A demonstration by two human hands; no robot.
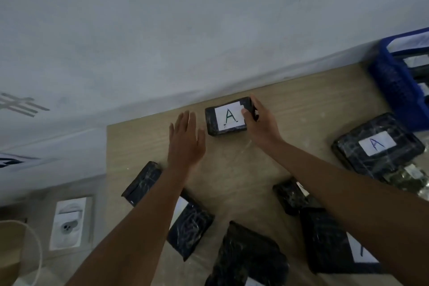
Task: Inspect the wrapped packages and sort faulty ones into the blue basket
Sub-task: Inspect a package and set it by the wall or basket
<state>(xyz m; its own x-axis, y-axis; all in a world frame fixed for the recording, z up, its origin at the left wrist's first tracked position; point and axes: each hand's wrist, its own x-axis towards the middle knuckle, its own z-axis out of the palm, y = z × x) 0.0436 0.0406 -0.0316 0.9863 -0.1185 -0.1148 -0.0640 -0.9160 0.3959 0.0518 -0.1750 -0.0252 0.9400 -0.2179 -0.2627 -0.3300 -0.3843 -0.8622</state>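
Note:
A small black wrapped package [220, 118] with a white label marked "A" lies near the far edge of the wooden table [301, 104]. My right hand [260, 123] grips its right end, thumb on the label. My left hand [185, 141] hovers flat just left of it, fingers apart, holding nothing. The blue basket [394, 86] stands at the far right with wrapped packages inside.
Several more black wrapped packages lie on the table: one labelled "A" [376, 148] at the right, one [141, 183] by my left forearm, others [248, 255] near the front. A wall runs behind the table. A wall socket [68, 223] is at the lower left.

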